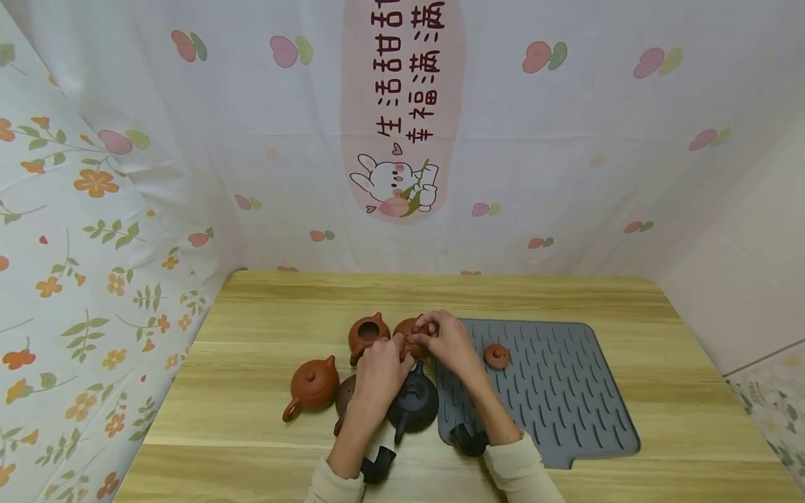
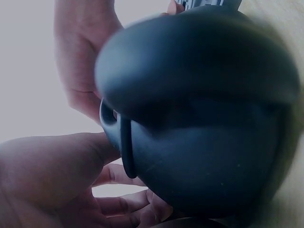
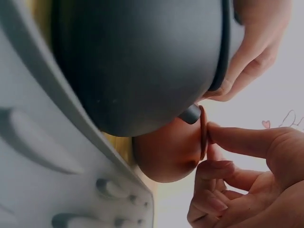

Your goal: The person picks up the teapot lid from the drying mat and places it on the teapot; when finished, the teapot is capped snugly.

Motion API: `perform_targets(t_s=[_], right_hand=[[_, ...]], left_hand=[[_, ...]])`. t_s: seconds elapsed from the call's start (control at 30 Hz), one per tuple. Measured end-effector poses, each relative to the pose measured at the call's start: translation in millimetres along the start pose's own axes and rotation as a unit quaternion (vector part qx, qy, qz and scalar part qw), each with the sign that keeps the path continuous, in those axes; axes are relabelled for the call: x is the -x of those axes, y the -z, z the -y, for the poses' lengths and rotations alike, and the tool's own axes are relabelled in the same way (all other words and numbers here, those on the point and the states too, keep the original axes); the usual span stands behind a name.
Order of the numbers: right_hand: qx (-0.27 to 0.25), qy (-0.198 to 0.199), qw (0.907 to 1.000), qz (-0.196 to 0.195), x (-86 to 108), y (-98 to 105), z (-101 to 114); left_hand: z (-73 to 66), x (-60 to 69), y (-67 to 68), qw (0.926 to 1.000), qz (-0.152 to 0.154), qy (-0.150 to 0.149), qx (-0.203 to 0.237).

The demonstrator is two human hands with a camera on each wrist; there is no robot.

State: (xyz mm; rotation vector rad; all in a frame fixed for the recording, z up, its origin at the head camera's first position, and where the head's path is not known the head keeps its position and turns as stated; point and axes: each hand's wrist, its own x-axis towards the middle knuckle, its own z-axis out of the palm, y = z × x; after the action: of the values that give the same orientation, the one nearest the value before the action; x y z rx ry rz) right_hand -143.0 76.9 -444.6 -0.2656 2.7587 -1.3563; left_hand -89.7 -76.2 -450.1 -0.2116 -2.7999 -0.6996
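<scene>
My right hand (image 1: 454, 344) pinches the lid (image 3: 204, 135) of a reddish-brown clay teapot (image 3: 164, 154) between thumb and index finger. That lid lies at the teapot's mouth. My left hand (image 1: 379, 370) is at the near side of the same teapot, thumb and index finger appearing to hold it; the handle is hidden. A black teapot (image 1: 414, 404) stands just in front, its spout pointing at the hands. Left of the hands sits a lidless reddish-brown teapot (image 1: 362, 344), its round mouth uncovered.
An orange-brown lidded teapot (image 1: 317, 388) stands farther left. Beside it, a dark brown teapot (image 1: 344, 395) is partly covered by my left forearm. On the right lies a grey ridged mat (image 1: 566, 391) with a loose reddish lid (image 1: 497, 357) on it. Patterned cloth hangs behind the table.
</scene>
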Motion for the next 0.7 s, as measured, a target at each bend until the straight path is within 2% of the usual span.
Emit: perform_targets(t_s=[0.17,0.23,0.27,0.4,0.47,0.5,0.6,0.7], right_hand=[[0.0,0.007,0.9998,0.017,1.2,3.6,1.8],[0.001,0.02,0.9987,0.046,1.2,12.2,0.8],[0.002,0.02,0.998,0.06,1.1,18.6,0.1],[0.013,0.008,0.9957,0.091,1.4,57.3,-11.3],[0.02,-0.005,0.9961,0.085,2.6,77.7,-23.3],[0.023,-0.005,0.996,0.086,3.8,87.3,-31.1],[0.029,0.002,0.9932,0.113,9.0,111.1,-54.5],[0.018,0.003,0.9884,0.151,14.9,126.4,-72.9]], left_hand=[[0.7,-0.7,0.4,1.0,0.005,0.002,-0.002],[11.0,-2.8,-11.0,0.9999,0.016,0.005,-0.001],[21.2,-3.7,-21.4,0.9999,0.011,-0.002,0.001],[31.8,-7.1,-3.9,0.9984,0.014,-0.003,0.055],[29.7,-8.1,22.3,0.9964,0.008,-0.002,0.084],[24.8,-8.7,40.5,0.9952,0.014,0.01,0.096],[38.0,-10.8,52.5,0.9947,0.0,0.025,0.1],[51.8,-10.9,56.3,0.9942,-0.009,0.051,0.094]])
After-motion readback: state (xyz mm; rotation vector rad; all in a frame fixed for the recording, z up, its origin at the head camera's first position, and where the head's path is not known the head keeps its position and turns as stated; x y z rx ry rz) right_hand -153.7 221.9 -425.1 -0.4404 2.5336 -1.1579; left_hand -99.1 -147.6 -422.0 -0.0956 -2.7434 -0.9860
